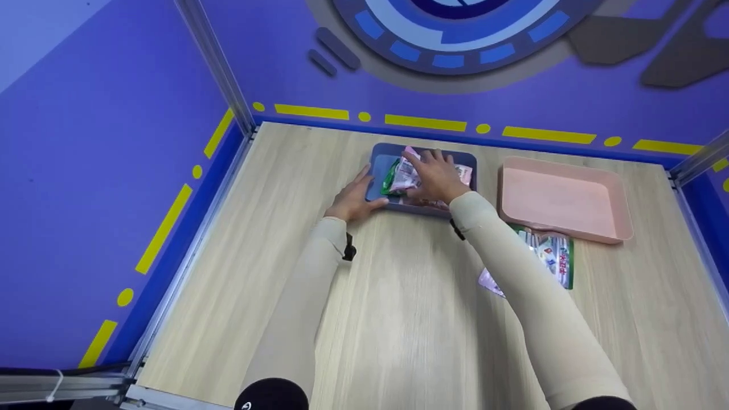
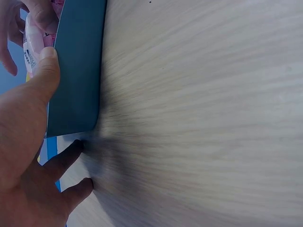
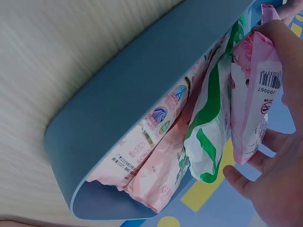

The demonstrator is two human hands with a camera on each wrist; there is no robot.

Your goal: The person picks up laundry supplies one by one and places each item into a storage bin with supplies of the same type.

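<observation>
A blue-grey plastic bin (image 1: 421,210) stands near the back of the table with several packets in it. My left hand (image 1: 352,199) is at its left end, fingers spread along the outside and thumb at the front rim. Over the bin, my right hand (image 1: 437,176) grips a pink-and-white packet (image 3: 251,99), which has a barcode on its back. Beside that packet stands a green-and-white packet (image 3: 208,118). Pale pink packets (image 3: 142,151) lean upright along the bin's wall. The right hand partly covers the bin's contents in the head view.
A shallow pink tray (image 1: 564,199) sits to the right of the bin. By its front edge lie a silver packet with green edges (image 1: 555,256) and a purple-pink packet (image 1: 490,283), both partly hidden by the right sleeve. Blue panels (image 1: 114,171) border the table at left and back.
</observation>
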